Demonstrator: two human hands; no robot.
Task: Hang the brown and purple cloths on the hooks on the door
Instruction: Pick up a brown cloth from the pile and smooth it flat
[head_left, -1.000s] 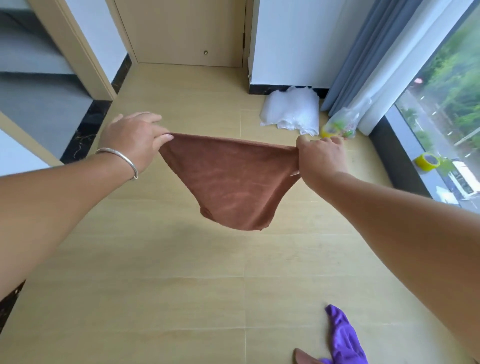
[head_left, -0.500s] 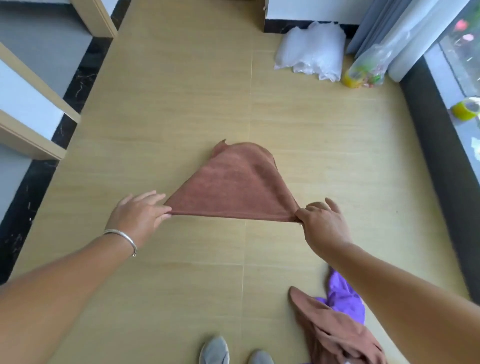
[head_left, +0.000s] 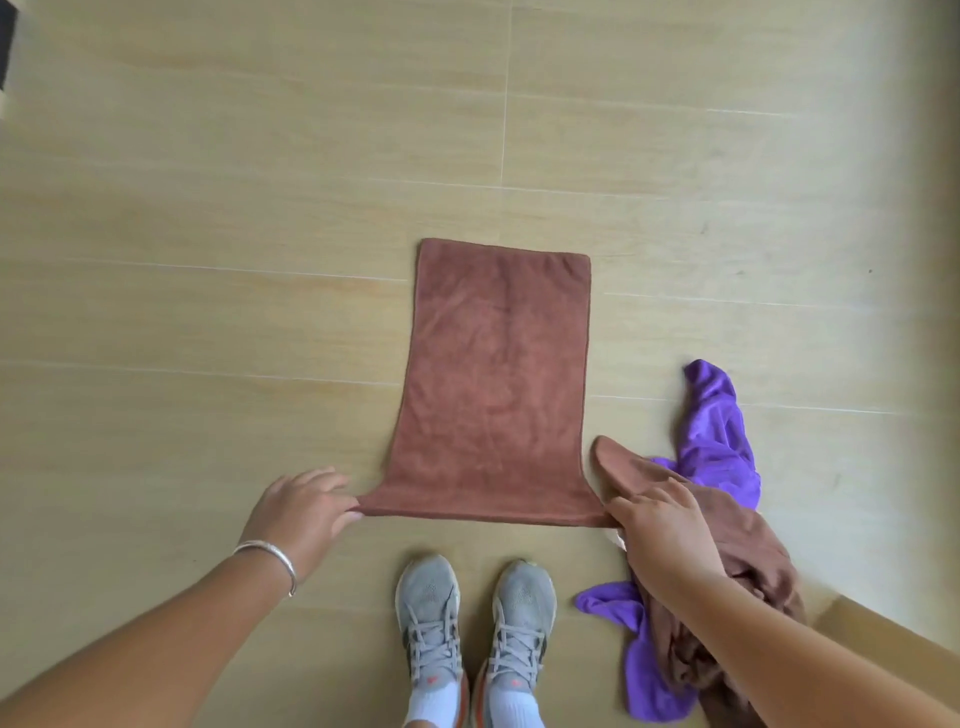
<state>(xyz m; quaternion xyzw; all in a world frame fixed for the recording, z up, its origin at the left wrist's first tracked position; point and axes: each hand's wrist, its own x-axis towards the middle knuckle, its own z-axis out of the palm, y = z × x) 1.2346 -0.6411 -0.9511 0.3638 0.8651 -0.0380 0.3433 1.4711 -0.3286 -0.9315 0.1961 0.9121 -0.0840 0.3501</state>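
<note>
From my head camera, looking straight down: a flat rectangular brown terry cloth (head_left: 493, 384) lies spread on the pale wood-plank floor (head_left: 208, 208), its long side running away from me. My left hand (head_left: 301, 514) pinches its near left corner, fingers (head_left: 349, 514) curled on the hem, and my right hand (head_left: 660, 525) holds the near right corner, though I cannot tell exactly how those fingers close. I judge both corners are held taut so the cloth lies smooth and square, ready to lift by one edge toward a hook. Just right of it, partly under my right forearm, sits a crumpled heap: a second rumpled brown cloth (head_left: 737, 551) tangled with a shiny purple cloth (head_left: 717, 431). My grey lace-up trainers (head_left: 475, 623) stand just behind the spread cloth. No door or hooks are in view.
</note>
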